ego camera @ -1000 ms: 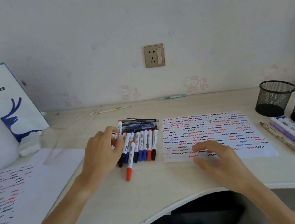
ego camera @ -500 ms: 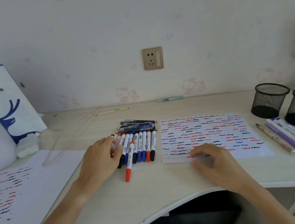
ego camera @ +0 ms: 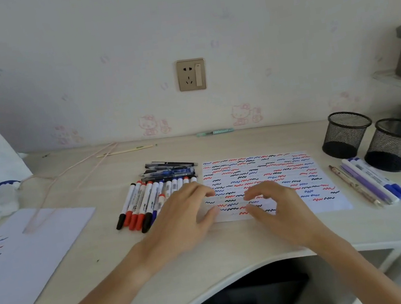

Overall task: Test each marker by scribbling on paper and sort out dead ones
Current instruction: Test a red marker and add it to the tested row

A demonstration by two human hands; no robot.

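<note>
Desk [ego camera: 123, 265] fills lower frame. Centre-right lies the paper [ego camera: 293, 189], nearly covered w/ red, blue & black squiggles, so testing looks far along. Left of centre a row of markers [ego camera: 144, 201] waits, pens stacked behind; approx a dozen seem untested. Two mesh cups [ego camera: 345, 135] at right look empty, w/ a few pens [ego camera: 374, 181] lying beside them, perhaps already sorted. Left hand [ego camera: 182, 221] hovers over the row's right end, fingers loosely curled, holding nothing visible. Right hand [ego camera: 280, 207] rests on the paper, fingers bent, empty.

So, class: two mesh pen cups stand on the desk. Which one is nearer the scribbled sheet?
The left mesh cup, standing farther back; the other mesh cup sits farther right of the scribbled sheet.
</note>
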